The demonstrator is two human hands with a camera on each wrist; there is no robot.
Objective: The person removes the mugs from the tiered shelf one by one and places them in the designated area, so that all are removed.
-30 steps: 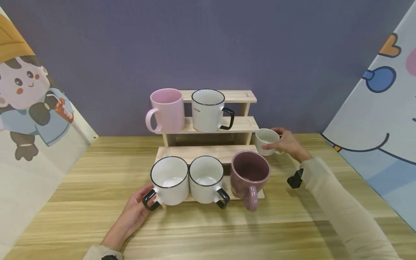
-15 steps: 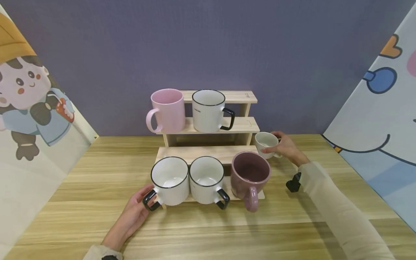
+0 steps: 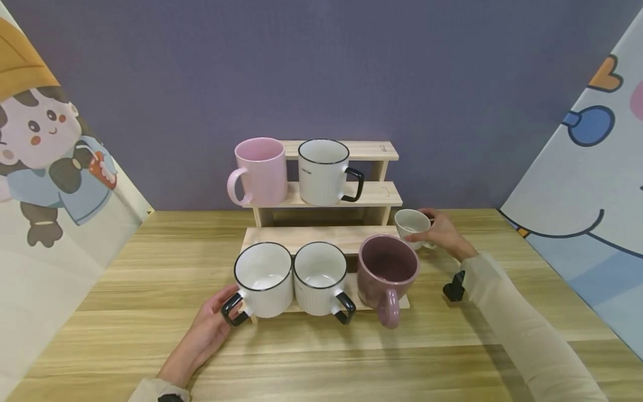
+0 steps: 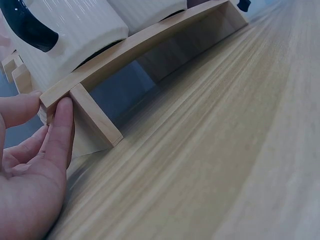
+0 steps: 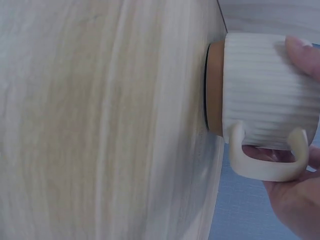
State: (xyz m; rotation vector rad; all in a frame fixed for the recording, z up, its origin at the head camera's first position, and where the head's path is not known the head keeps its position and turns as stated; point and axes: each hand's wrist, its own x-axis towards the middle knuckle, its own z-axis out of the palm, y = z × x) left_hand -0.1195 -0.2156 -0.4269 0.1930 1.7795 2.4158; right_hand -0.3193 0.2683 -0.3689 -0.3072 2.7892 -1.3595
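Note:
My right hand (image 3: 442,233) grips a small white ribbed cup (image 3: 406,226) beside the right side of a stepped wooden shelf (image 3: 301,239). In the right wrist view the ribbed cup (image 5: 267,95) shows a tan base close to the table and a looped handle, with fingers and thumb around its upper part. At the front left, my left hand (image 3: 213,318) is at the lowest step's corner. Its thumb and a finger pinch the end of that board (image 4: 82,75) in the left wrist view. Two white black-rimmed mugs (image 3: 263,273) and a mauve mug (image 3: 384,271) stand on this step.
Higher on the shelf are a pink mug (image 3: 263,173) and another white mug with a black handle (image 3: 321,173). A grey-blue wall (image 3: 452,111) rises behind the wood-grain table (image 3: 326,363). Panels with cartoon drawings flank both sides.
My right hand has brought the ribbed cup slightly down in the head view, alongside the shelf. The left hand keeps its place on the board; the mugs stay put.

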